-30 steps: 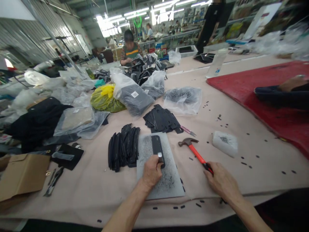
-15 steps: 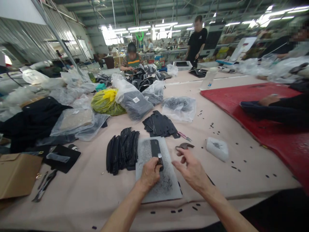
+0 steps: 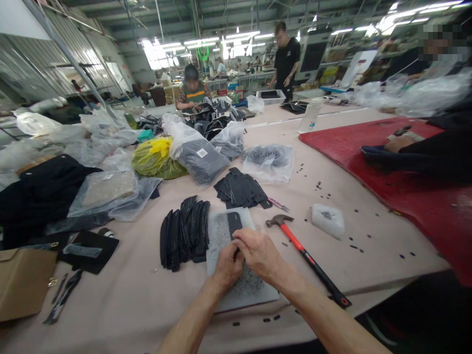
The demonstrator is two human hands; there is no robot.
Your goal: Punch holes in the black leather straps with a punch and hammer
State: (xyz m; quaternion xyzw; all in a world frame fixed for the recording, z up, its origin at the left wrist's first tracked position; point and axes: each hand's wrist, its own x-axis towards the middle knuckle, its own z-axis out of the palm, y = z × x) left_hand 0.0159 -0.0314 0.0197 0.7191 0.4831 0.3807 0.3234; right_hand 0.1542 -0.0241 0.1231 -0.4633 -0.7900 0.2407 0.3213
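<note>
My left hand (image 3: pixel 228 265) is closed low over a speckled pale board (image 3: pixel 220 228). Half a second ago a metal punch stood in its grip; the fingers now cover it. My right hand (image 3: pixel 260 253) meets the left with its fingers pinched together, and whatever lies between them is hidden. Under both hands a black strip (image 3: pixel 233 222) lies on the board, its far end showing. A claw hammer (image 3: pixel 295 240) with a red and black handle rests on the table to the right of my right hand.
Left of the board stands a row of black strips (image 3: pixel 186 231); more flat black pieces (image 3: pixel 241 189) lie beyond it. A wrapped white block (image 3: pixel 327 221) and pink snips (image 3: pixel 278 204) are to the right. A co-worker's hand (image 3: pixel 400 143) is over the red mat (image 3: pixel 342 147).
My right hand has left the hammer's side and moved left to meet my left hand, hiding the punch. The hammer now shows in full. The view has shifted slightly.
</note>
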